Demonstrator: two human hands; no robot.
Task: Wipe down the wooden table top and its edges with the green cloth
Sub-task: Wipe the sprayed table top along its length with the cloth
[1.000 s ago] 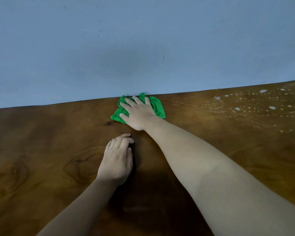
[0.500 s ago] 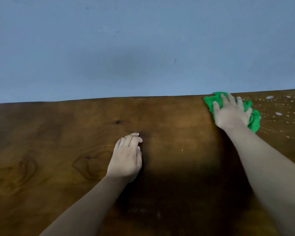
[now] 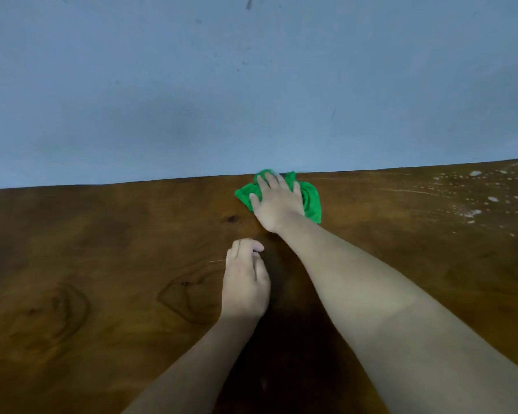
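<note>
The dark wooden table top [image 3: 102, 264] fills the lower half of the view. A crumpled green cloth [image 3: 311, 201] lies at the table's far edge, against the wall. My right hand [image 3: 277, 201] presses flat on the cloth with its fingers spread over it. My left hand [image 3: 245, 282] rests on the wood nearer to me, fingers curled under and holding nothing. Much of the cloth is hidden beneath my right hand.
A plain blue wall [image 3: 251, 85] rises directly behind the table's far edge. White droplets and streaks [image 3: 473, 201] dot the wood at the far right.
My right hand swept the cloth along the far edge to the right, then back left to the middle. My left hand stayed in place on the wood.
</note>
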